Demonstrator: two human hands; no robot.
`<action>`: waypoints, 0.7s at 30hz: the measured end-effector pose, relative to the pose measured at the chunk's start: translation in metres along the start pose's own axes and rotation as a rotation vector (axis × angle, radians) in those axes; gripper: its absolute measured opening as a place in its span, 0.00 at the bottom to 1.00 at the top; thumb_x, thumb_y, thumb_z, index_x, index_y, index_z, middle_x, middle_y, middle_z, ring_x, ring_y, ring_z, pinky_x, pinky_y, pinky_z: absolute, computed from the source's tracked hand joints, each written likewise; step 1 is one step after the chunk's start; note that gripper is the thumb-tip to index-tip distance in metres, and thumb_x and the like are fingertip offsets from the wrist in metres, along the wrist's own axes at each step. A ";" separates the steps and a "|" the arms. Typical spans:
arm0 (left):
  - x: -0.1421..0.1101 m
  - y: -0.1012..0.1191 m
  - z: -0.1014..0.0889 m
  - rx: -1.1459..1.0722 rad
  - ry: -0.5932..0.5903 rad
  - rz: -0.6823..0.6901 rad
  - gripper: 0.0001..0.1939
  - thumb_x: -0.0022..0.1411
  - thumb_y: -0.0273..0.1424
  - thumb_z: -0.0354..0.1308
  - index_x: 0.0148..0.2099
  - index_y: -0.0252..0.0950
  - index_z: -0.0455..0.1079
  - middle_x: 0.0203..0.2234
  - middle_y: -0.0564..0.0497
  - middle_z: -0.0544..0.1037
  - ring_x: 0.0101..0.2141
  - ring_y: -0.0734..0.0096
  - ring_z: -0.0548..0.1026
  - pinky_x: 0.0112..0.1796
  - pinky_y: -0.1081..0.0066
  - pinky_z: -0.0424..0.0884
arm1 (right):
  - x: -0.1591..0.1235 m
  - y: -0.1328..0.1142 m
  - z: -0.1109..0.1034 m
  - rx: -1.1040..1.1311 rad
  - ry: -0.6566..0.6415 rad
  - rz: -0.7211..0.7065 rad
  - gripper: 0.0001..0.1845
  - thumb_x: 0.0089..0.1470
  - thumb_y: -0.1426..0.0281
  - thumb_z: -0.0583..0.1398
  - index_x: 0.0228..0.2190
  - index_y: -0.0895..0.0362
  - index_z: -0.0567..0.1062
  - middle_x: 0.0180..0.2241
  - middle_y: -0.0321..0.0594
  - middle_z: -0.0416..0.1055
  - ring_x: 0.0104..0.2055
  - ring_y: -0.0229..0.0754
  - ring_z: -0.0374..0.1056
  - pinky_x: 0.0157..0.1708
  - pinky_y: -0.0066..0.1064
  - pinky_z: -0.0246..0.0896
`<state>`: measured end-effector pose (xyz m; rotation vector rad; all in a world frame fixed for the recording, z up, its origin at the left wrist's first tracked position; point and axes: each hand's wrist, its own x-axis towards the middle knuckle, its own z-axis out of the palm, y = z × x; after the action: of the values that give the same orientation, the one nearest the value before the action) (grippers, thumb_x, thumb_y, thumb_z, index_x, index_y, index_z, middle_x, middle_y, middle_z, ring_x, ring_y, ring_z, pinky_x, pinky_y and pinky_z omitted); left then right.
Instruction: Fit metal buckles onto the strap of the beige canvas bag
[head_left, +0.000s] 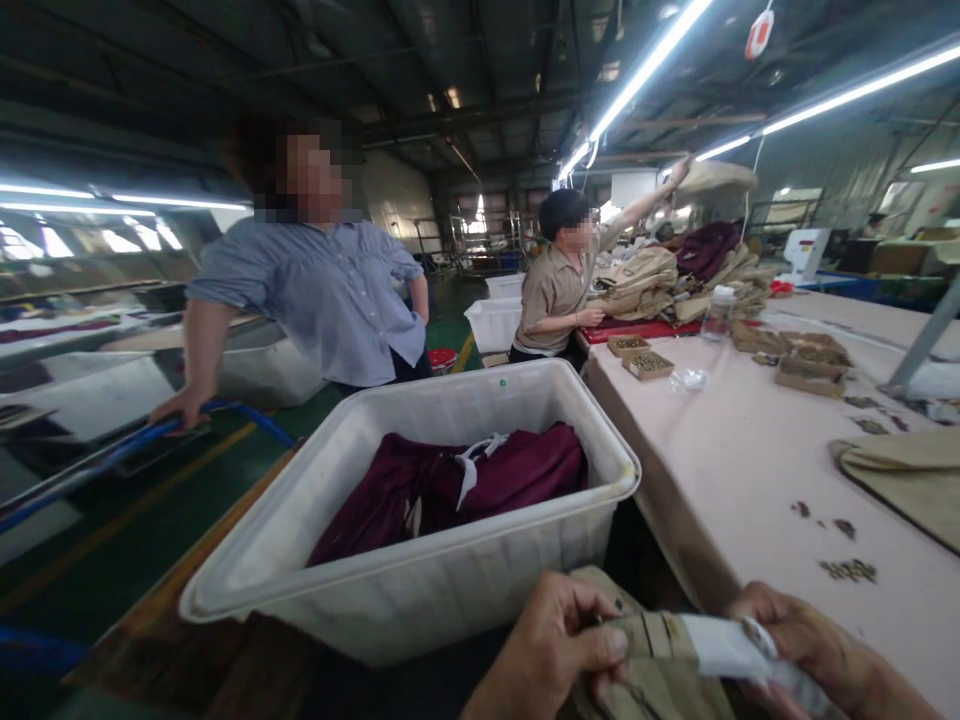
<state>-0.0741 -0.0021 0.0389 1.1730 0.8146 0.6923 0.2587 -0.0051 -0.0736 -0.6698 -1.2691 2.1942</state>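
While two other people work further down the hall, the wearer's hands sit low at the bottom edge of the view, both closed on the same piece of work. The left hand [551,645] pinches the top edge of a khaki garment [645,670] between thumb and curled fingers, and the right hand [799,640] is closed around a white drawstring or tape [724,645] that runs out of the khaki fabric towards it. That white strip lies roughly level, its long axis running left to right between the two hands, so the cloth is to the right of the left fingers and to the left of the right ones; both hands touch it, neither clearly nearer. The right fingertips are partly cut off by the frame, so I can only say they seem wrapped tight. Just beyond the hands stands a white plastic tub [450,580] holding maroon garments [457,480] with a white cord [476,460] lying on top. To the right stretches a long table with a pale pink cover [720,450], scattered with small metal bits [847,570], another khaki piece [900,480] and shallow cardboard trays [649,365]. A person in a blue shirt [330,290] leans on a blue cart rail [150,435] at the left, and a person in a tan shirt [551,290] reaches up over a heap of folded clothes [675,275].
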 end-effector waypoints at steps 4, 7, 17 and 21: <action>0.025 -0.006 0.008 0.091 -0.042 -0.035 0.13 0.53 0.35 0.69 0.32 0.28 0.77 0.22 0.47 0.79 0.18 0.79 0.68 0.21 0.77 0.62 | -0.022 -0.005 -0.011 -0.091 0.147 -0.037 0.28 0.53 0.48 0.68 0.30 0.65 0.79 0.16 0.41 0.72 0.14 0.32 0.61 0.15 0.22 0.52; 0.041 -0.028 0.008 0.042 -0.067 -0.089 0.16 0.50 0.35 0.72 0.35 0.27 0.79 0.24 0.46 0.80 0.19 0.78 0.69 0.22 0.76 0.66 | -0.039 -0.008 -0.024 -0.192 0.198 0.012 0.27 0.55 0.49 0.67 0.31 0.64 0.79 0.19 0.42 0.73 0.17 0.33 0.63 0.19 0.24 0.56; 0.047 -0.039 0.001 -0.033 -0.074 -0.121 0.23 0.45 0.41 0.77 0.35 0.26 0.79 0.25 0.43 0.81 0.19 0.77 0.72 0.23 0.75 0.67 | -0.038 -0.007 -0.026 -0.349 0.178 0.109 0.26 0.62 0.50 0.61 0.33 0.62 0.76 0.26 0.42 0.74 0.23 0.36 0.66 0.24 0.27 0.59; 0.051 -0.040 -0.001 0.005 -0.064 -0.134 0.22 0.47 0.41 0.76 0.35 0.25 0.78 0.24 0.44 0.80 0.19 0.77 0.71 0.23 0.75 0.66 | -0.039 -0.021 -0.018 -0.584 0.323 0.085 0.24 0.64 0.51 0.59 0.36 0.61 0.77 0.29 0.41 0.74 0.27 0.37 0.66 0.27 0.27 0.59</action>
<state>-0.0451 0.0304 -0.0097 1.1288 0.8328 0.5403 0.3030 -0.0096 -0.0570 -1.2616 -1.7283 1.6695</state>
